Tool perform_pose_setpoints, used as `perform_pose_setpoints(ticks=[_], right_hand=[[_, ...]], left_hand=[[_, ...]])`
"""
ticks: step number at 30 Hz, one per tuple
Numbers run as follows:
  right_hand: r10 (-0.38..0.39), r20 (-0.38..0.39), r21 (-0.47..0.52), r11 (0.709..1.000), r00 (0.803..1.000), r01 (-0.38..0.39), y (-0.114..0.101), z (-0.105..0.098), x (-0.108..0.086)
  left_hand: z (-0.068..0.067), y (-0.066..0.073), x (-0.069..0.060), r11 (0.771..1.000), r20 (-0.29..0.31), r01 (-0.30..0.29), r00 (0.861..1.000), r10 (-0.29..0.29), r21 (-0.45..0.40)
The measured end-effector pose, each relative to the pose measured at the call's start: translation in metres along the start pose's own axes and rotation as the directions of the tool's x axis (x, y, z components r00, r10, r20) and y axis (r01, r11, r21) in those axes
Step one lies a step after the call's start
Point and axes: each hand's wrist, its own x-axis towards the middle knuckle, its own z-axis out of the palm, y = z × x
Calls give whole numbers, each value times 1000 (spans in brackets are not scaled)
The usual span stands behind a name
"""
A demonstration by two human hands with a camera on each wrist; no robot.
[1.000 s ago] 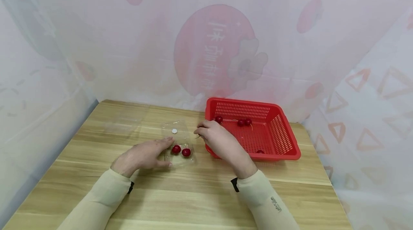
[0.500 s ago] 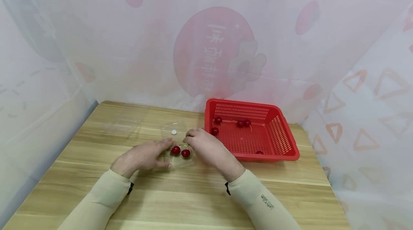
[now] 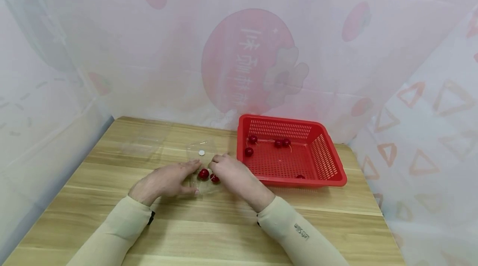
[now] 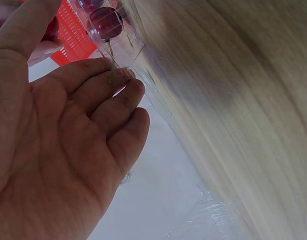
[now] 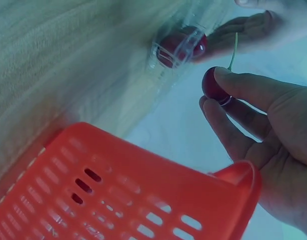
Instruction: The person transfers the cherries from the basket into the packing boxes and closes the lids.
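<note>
A clear plastic box [image 3: 203,189] lies unfolded on the table, with red cherries [image 3: 203,174] in it. My left hand [image 3: 164,179] rests beside its left edge, fingers extended. In the left wrist view the same hand [image 4: 58,140] has its fingertips at the clear plastic, near a stemmed cherry [image 4: 106,24]. My right hand [image 3: 235,174] is over the box's right side, partly covering a cherry [image 3: 214,178]. In the right wrist view this hand [image 5: 273,115] pinches a cherry [image 5: 211,86] between thumb and fingers, its green stem pointing up, apart from the box [image 5: 166,55].
A red perforated basket [image 3: 337,172] stands right of my right hand, with several cherries [image 3: 249,151] inside. Another clear plastic piece [image 3: 142,143] lies at the back left of the wooden table [image 3: 179,233]. A printed curtain [image 3: 168,50] hangs behind the table.
My right hand has moved left from the basket's near-left side to above the box, uncovering a cherry in the basket's left corner. My left hand has stayed at the box.
</note>
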Motion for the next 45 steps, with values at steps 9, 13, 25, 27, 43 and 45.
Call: perform_pose_setpoints(ticks=[9, 13, 25, 27, 43, 45], right_hand=[[26, 10, 22, 999, 1000, -27, -9, 10, 4], [25, 18, 44, 999, 1000, -25, -12, 11, 5], [0, 59, 71, 997, 998, -5, -19, 17, 11], [7, 69, 70, 997, 998, -12, -20, 17, 11], [65, 90, 51, 996, 994, -70, -13, 5, 7], [67, 81, 66, 995, 994, -72, -9, 0, 6]], left_hand=[[0, 2, -2, 1000, -16, -15, 1000, 16, 2], [0, 2, -2, 1000, -17, -13, 1000, 13, 7], [1, 2, -2, 1000, -16, -13, 1000, 13, 0], [1, 2, -2, 1000, -17, -13, 1000, 13, 5], [1, 0, 0, 1000, -9, -8, 1000, 9, 11], [1, 0, 0, 1000, -8, -6, 1000, 6, 12]])
